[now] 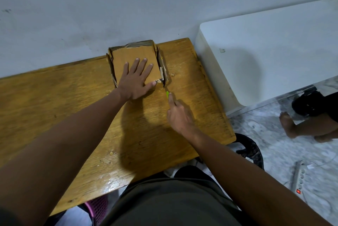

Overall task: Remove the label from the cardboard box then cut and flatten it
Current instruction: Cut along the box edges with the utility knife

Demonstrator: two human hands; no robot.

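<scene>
Against the pale wall, at the far edge of the worn wooden table [91, 116], lies the brown cardboard box [135, 57]. Left hand [136, 81] presses flat on its top, fingers spread and released. Right hand [180, 114] clenches a small green-handled cutter [167, 94], its tip at the box's near right corner.

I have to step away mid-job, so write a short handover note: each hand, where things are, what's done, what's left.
Left hand: flat, fingers spread, pressing the cardboard box onto the wooden table by the wall.
Right hand: grip closed on a green-handled cutter, tip at the box's near right corner.
Done: box looks partly collapsed, right side wall split open.
Left: a label scrap remains at that corner; finish cutting, then flatten.
</scene>
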